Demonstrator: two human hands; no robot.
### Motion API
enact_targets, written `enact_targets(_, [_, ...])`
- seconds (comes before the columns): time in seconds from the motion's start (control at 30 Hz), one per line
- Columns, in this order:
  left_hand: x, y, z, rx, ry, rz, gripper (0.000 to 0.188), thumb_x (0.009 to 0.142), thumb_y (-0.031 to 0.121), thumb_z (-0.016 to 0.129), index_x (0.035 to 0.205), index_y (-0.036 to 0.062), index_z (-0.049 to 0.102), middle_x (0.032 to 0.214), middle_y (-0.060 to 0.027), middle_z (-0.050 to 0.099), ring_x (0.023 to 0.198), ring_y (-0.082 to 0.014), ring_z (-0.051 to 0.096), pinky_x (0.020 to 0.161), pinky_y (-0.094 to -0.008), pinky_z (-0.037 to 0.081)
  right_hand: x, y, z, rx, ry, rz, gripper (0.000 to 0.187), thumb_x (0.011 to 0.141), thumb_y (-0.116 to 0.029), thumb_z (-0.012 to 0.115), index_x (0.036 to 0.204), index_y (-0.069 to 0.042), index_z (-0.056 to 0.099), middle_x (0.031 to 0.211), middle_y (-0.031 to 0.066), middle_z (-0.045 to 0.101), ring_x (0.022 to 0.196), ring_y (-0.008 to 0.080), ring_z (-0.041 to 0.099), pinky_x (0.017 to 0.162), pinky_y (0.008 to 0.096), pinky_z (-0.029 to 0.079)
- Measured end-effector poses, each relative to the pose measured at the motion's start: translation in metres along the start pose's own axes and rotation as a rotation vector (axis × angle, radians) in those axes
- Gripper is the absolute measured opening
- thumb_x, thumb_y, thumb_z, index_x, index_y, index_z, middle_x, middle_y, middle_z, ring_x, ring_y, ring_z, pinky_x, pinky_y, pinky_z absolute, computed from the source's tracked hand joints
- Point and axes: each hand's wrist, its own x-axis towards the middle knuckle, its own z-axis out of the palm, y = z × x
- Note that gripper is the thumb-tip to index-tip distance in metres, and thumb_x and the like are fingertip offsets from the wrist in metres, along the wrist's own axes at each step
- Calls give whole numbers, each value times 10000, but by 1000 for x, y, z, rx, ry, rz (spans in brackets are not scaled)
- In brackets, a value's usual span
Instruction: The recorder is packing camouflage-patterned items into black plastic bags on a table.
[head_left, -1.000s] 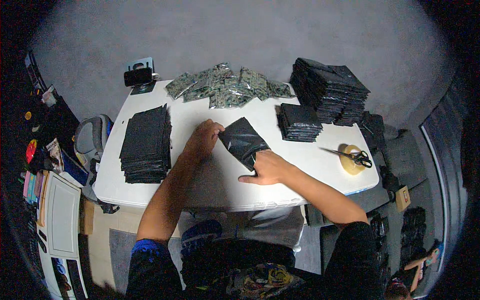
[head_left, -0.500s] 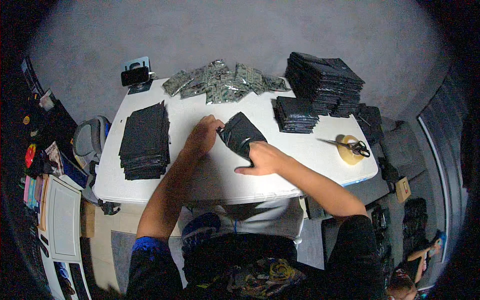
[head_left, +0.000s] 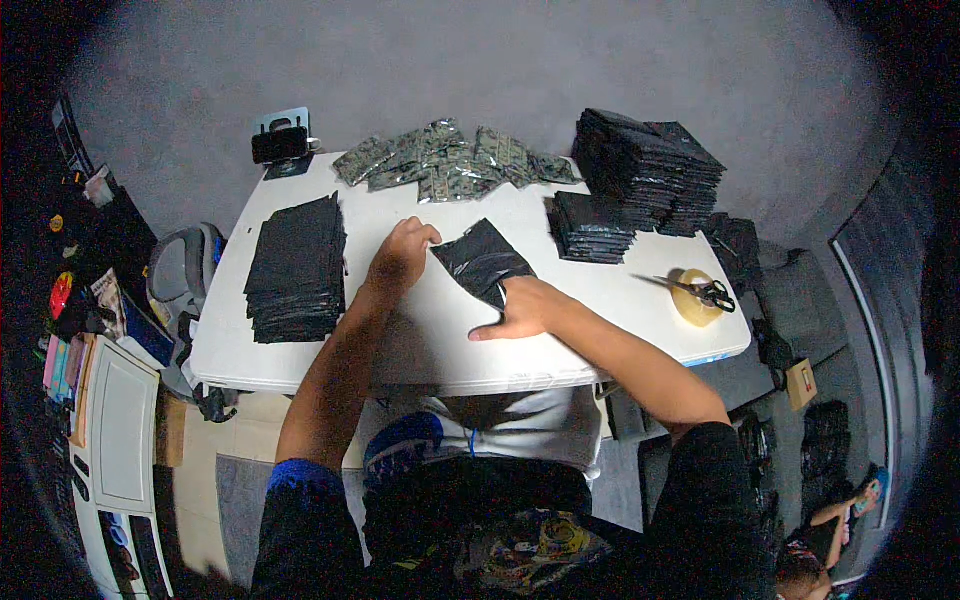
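Note:
A flat black plastic packet (head_left: 487, 262) lies tilted near the middle of the white table (head_left: 440, 345). At its left corner, my left hand (head_left: 403, 255) is closed in a pinch. My right hand (head_left: 527, 308) is at the packet's lower right edge, thumb stretched out to the left and apart. Its other fingers are hidden at the packet, and I cannot tell whether they are inside or under it. To the left of my left hand sits a stack of flat black packets (head_left: 297, 265).
Camouflage-patterned items in clear bags (head_left: 445, 165) lie along the far edge. A tall black packet stack (head_left: 645, 165) and a smaller stack (head_left: 590, 228) stand far right. Scissors (head_left: 714, 294) rest on a tape roll (head_left: 697, 308). A phone (head_left: 280, 146) leans on a stand far left.
The packet has become flatter and smoother. My left hand has shifted slightly away at its left corner, while the right hand stays at the lower edge. The whole view has shifted slightly.

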Motion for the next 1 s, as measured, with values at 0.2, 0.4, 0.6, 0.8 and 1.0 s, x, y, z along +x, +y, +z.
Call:
enact_targets(0.2, [4, 29, 2, -62, 11, -1, 227, 829, -89, 603, 991, 45, 690, 962, -165, 608, 997, -389, 614, 921, -491, 517, -1, -3, -4, 92, 32, -47, 1031, 758, -738, 791, 1416, 20, 553, 1324, 315, 648, 1213, 453, 635, 1059, 486, 509])
enact_targets(0.4, [7, 42, 3, -3, 10, 114, 240, 808, -108, 596, 991, 8, 699, 1014, -168, 656, 989, -380, 617, 919, -471, 524, 0, 1, -5, 0, 112, -151, 1070, 784, -696, 802, 1519, 8, 473, 1495, 322, 529, 1357, 458, 533, 1148, 455, 438])
enact_targets(0.6, [-4, 4, 10, 130, -42, 60, 147, 847, -43, 624, 926, 24, 729, 877, -156, 672, 917, -357, 632, 883, -430, 542, 10, -4, -6, -66, -245, 178, 976, 800, -834, 661, 1238, 39, 681, 1214, 332, 692, 1135, 476, 665, 1013, 510, 533])
enact_targets(0.8, [7, 21, 15, 184, -60, 112, 127, 843, -16, 637, 915, 16, 737, 871, -143, 675, 921, -347, 633, 855, -424, 552, -8, 9, 7, -58, 39, 84, 941, 800, -861, 634, 1083, 31, 736, 1047, 335, 726, 1021, 496, 694, 964, 514, 559])
enact_targets(1.0, [2, 56, 9, 17, -17, 202, 431, 833, -53, 572, 1233, 14, 716, 1214, -222, 701, 1187, -409, 642, 1074, -468, 516, -10, -18, -19, -48, -147, 185, 782, 913, -732, 615, 1022, 37, 709, 1054, 341, 711, 1019, 471, 695, 955, 521, 556])
